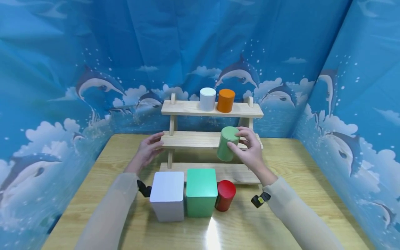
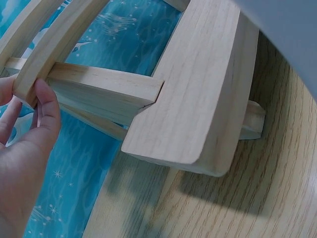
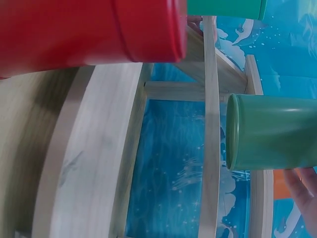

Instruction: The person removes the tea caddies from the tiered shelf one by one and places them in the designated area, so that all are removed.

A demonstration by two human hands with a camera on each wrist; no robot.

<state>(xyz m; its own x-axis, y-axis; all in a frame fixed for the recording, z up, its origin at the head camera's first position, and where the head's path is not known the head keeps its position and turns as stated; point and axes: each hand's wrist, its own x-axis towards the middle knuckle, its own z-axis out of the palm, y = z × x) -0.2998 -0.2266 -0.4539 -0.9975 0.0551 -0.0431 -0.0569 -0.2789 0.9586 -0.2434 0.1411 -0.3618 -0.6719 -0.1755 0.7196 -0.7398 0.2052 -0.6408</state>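
My right hand (image 1: 250,149) holds a light green cylindrical canister (image 1: 227,146), thumb and fingers on its right side. It is slightly tilted in front of the middle tier of a three-tier wooden shelf (image 1: 190,139). In the right wrist view the green canister (image 3: 272,131) hangs apart from the boards, with fingertips (image 3: 297,188) on its side. My left hand (image 1: 149,151) is at the left end of the middle tier. The left wrist view shows that left hand (image 2: 29,144) pinching the board's end (image 2: 37,79) between thumb and fingers.
A white canister (image 1: 207,99) and an orange canister (image 1: 226,101) stand on the top tier. In front of the shelf, a white box (image 1: 167,198), a green box (image 1: 201,194) and a red canister (image 1: 225,196) stand on the wooden table (image 1: 265,222). Blue dolphin-print curtains surround it.
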